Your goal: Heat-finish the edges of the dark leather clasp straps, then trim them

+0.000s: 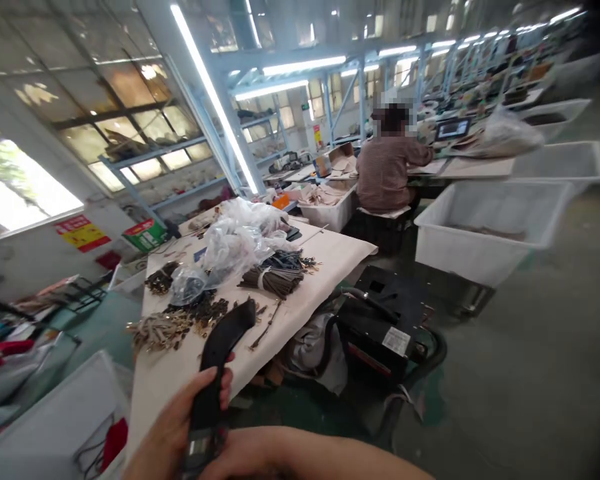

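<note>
Your left hand [173,420] clamps curved black rubbery strip [220,353], upright over table edge; your right hand [245,457] sits beside strip's metal lower end [200,450], grip cut off by frame. Tied dark cord bundle [273,280], brass-tipped tassel heap [160,330] lie unworked on cream cloth-covered table [330,267].

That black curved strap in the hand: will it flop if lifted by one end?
Probably not: the strap stands up from the left hand, keeping its curve unsupported. The metal end may make it bottom-heavy.
</note>
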Demonstrator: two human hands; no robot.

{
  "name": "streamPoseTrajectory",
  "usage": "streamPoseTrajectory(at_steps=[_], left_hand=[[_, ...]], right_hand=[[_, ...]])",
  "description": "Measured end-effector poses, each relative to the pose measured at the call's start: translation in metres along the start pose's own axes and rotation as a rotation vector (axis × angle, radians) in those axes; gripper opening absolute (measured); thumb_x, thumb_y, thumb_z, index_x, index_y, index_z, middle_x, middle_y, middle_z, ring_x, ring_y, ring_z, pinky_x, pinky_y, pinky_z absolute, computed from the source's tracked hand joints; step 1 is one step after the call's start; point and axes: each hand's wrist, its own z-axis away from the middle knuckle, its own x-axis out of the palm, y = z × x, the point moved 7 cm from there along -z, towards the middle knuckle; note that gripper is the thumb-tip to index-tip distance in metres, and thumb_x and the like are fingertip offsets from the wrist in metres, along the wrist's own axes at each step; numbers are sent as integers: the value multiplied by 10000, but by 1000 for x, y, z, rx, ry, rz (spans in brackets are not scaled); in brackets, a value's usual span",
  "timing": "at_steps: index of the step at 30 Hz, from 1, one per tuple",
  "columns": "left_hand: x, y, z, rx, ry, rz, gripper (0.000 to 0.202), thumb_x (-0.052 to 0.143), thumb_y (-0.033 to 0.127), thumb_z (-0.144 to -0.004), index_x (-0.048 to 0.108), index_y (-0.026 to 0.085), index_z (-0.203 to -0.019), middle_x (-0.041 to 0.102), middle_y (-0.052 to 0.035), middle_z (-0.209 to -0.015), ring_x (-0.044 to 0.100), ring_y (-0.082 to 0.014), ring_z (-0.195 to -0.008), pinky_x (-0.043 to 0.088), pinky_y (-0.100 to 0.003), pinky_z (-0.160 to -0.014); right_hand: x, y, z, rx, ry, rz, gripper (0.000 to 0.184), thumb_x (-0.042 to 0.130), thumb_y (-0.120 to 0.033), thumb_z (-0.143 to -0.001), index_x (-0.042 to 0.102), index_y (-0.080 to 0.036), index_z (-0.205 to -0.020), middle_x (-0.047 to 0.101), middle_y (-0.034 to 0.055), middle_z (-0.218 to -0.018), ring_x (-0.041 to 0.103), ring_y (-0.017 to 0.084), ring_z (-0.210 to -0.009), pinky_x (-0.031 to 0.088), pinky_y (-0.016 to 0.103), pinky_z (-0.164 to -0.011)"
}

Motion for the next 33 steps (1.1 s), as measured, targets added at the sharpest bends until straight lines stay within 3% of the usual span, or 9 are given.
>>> streamPoseTrajectory(at_steps=[3,5,8,11,16,20,23,26,33], left_hand=[[30,-16,-8,-8,-45,-129,343,639,301,-639,516,142,-917,556,18,-630,510,-93,-515,425,-214,-493],[25,-20,-16,54,34,-356,341,622,303,-649,511,138,-926,552,22,-604,515,-109,-524,415,-218,-488],[-20,-26,-22,160,293,-676,451,592,349,-666,473,146,-1050,587,6,-686,555,-148,-598,442,-259,-568],[-84,-49,-15,166,541,-875,497,542,405,-695,451,148,-1111,610,-61,-918,587,-211,-820,441,-308,-737],[-169,-122,-5,-31,662,-987,496,483,448,-739,435,177,-1151,622,-86,-959,588,-244,-902,423,-313,-772],[-201,-160,-19,-121,664,-970,458,463,436,-758,440,194,-1147,634,-71,-948,597,-235,-886,421,-293,-756],[-209,-158,-42,-110,644,-891,456,468,426,-762,435,221,-1168,624,-56,-1009,589,-218,-912,413,-270,-772],[-213,-138,-68,-98,600,-822,460,490,427,-752,444,240,-1170,621,-46,-1028,584,-212,-922,411,-256,-773],[-216,-109,-106,-193,469,-807,555,487,523,-727,441,208,-1181,621,-78,-1029,585,-228,-921,408,-272,-777]], right_hand=[[-24,7,45,36,166,45,459,681,-355,-562,604,-171,-975,600,13,-913,544,126,-817,409,263,-799],[-57,17,76,103,394,267,564,678,-351,-562,549,-197,-1089,585,33,-1031,534,160,-926,392,289,-844],[-107,41,113,255,646,529,588,618,-339,-610,493,-175,-1161,564,72,-1110,518,182,-998,384,293,-862],[-136,65,125,380,662,661,425,524,-265,-650,552,-135,-1053,628,70,-930,574,171,-848,431,273,-747],[-151,76,86,408,520,662,347,478,-240,-652,570,-135,-969,644,50,-806,594,164,-768,444,263,-692],[-175,83,41,433,514,622,366,476,-302,-667,568,-134,-980,648,66,-882,597,176,-844,443,281,-774],[-207,88,22,473,559,606,407,506,-356,-657,572,-126,-987,641,89,-961,589,193,-905,437,298,-825],[-243,80,15,491,647,607,423,534,-394,-641,583,-139,-975,637,93,-999,580,208,-945,432,314,-856],[-321,21,-3,414,760,826,402,502,-403,-694,557,-166,-1014,629,84,-996,580,198,-938,439,326,-851]])
